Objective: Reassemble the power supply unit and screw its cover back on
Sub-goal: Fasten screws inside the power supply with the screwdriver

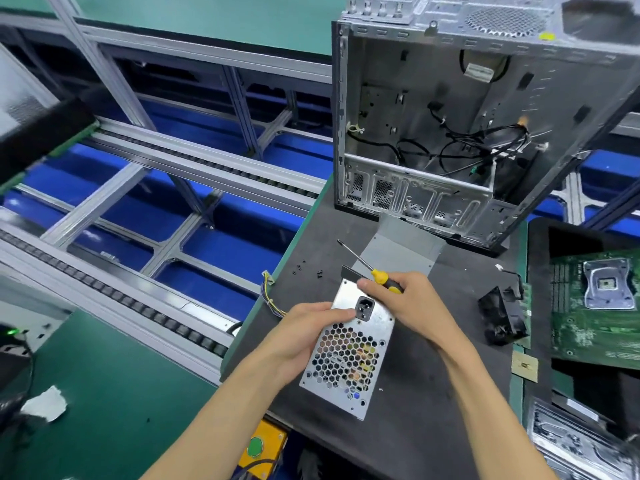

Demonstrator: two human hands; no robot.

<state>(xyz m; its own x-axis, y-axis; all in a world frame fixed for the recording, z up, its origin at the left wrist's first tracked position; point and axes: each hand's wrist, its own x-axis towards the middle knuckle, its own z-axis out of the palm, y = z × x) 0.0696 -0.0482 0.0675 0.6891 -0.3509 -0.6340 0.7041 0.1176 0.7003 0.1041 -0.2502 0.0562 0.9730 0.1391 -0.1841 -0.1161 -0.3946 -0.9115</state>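
Hands (pixel 367 317) curled — left gripping power supply unit (pixel 346 351), right holding screwdriver (pixel 374 271) too

Your left hand (pixel 304 336) holds the power supply unit (pixel 346 355) from its left; your right hand (pixel 412 306) holds its far end, with the screwdriver (pixel 367 268) between your fingers. Beyond your fingertips lie the cover (pixel 401 247) and loose screws (pixel 306 268), then the computer case (pixel 467 116). A motherboard (pixel 599 306) lies right.
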